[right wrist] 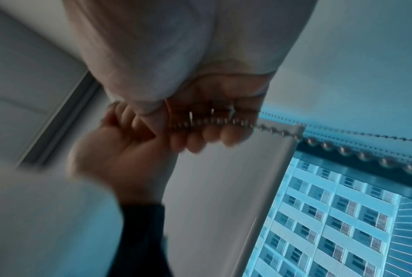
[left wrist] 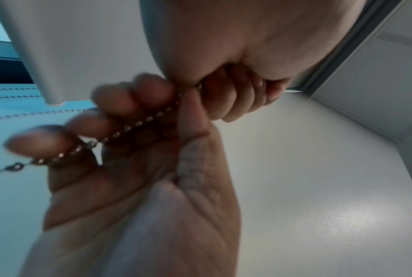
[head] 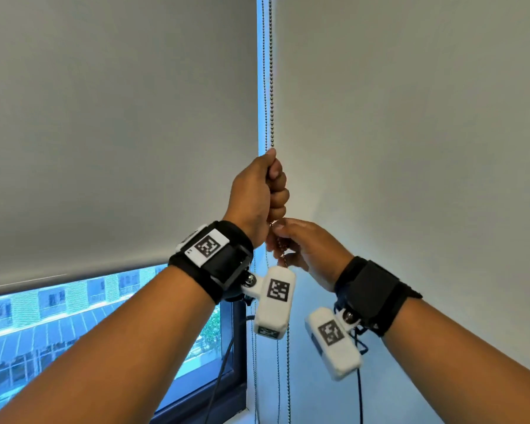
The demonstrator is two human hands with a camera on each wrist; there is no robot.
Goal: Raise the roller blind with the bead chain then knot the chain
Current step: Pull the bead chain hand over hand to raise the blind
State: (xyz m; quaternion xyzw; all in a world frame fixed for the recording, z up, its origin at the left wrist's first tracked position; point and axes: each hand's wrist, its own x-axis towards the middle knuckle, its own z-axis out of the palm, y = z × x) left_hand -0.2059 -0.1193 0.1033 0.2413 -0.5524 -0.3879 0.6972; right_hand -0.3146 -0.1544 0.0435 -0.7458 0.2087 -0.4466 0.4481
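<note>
The metal bead chain (head: pixel 270 71) hangs in the gap between two grey roller blinds. My left hand (head: pixel 263 191) grips it in a fist, thumb uppermost. Directly beneath, touching it, my right hand (head: pixel 300 243) has its fingers curled round the same chain. In the left wrist view the chain (left wrist: pixel 138 123) runs across the right hand's bent fingers (left wrist: pixel 119 105) into the left fist (left wrist: pixel 235 97). In the right wrist view the blurred chain (right wrist: pixel 278 131) lies across the right fingers (right wrist: pixel 212 135). The left blind (head: pixel 120 133) has its bottom rail (head: pixel 74 278) partway up the window.
Below the rail the window (head: pixel 58 325) shows buildings outside. The right blind (head: pixel 410 148) covers everything to the right. Loose chain strands (head: pixel 278 377) dangle under the hands beside the dark window frame (head: pixel 237 347). Camera cables (head: pixel 360 393) trail from my wrists.
</note>
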